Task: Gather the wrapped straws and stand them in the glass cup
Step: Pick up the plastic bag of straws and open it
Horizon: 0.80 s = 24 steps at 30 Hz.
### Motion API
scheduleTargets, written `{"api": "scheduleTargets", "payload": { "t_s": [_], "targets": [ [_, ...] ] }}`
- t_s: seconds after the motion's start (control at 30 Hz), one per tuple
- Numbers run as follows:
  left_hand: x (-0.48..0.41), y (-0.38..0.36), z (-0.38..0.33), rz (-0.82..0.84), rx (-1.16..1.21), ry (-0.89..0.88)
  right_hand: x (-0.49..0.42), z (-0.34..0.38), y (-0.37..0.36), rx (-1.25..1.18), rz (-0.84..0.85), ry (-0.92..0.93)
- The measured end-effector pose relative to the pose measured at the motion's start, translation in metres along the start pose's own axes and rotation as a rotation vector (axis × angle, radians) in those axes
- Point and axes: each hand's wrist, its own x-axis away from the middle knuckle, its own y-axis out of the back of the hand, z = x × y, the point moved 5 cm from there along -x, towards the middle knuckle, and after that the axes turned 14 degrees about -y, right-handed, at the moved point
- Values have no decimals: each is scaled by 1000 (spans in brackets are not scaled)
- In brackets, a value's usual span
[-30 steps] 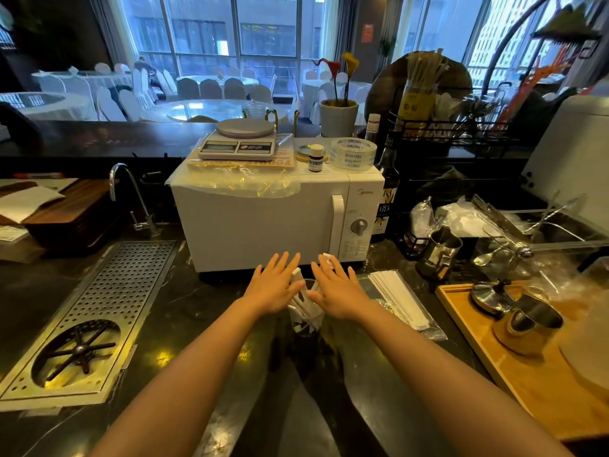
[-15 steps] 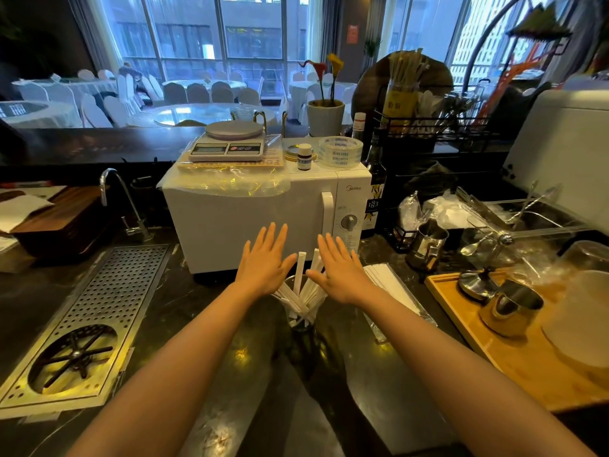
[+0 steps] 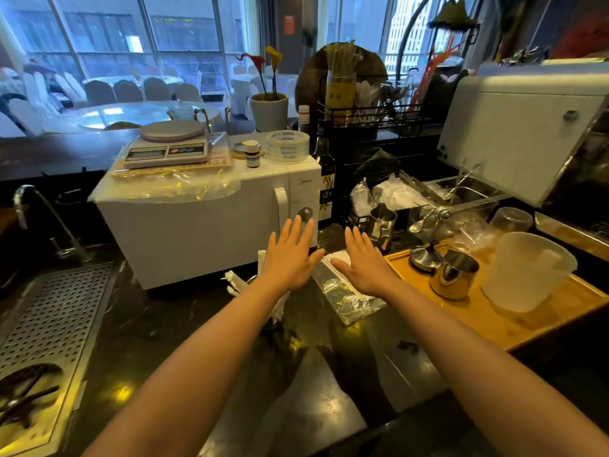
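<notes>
From the head camera, your left hand is flat and open, fingers spread, palm down, gripping nothing; it hangs in front of the microwave, with its fingertips overlapping the door handle side in this view. Your right hand is likewise open and empty, fingers stretched forward, hovering over the far end of a clear plastic bag that lies on the dark counter. The two hands are just beside each other, thumbs pointing inward with a narrow gap between them. The cup is mostly hidden under your left wrist and forearm, so you see only a bit of its rim and lower wall. Wrapped straws stick out of it on the left side of your wrist, leaning left, and one more white end rises just left of the hand (whether every straw is in the cup cannot be told from here). More white wrapped pieces show between your thumbs at the bag's far end. To the right, a wooden tray carries a steel pitcher and a frosted plastic jug. A perforated drain grid lies at the left of the counter, and a scale sits on top of the microwave.
</notes>
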Motion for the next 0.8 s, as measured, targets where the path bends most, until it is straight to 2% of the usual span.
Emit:
{"api": "scheduleTargets", "payload": {
  "t_s": [0.27, 0.6, 0.8],
  "targets": [
    [-39, -59, -46, 92, 21, -37, -23, -64, -6, -21, 88, -70],
    [-39, -155, -50, 237, 87, 162, -48, -119, -50, -68, 275, -103],
    [-24, -191, -53, 302, 169, 245, -58, -131, -66, -105, 259, -140]
  ]
}}
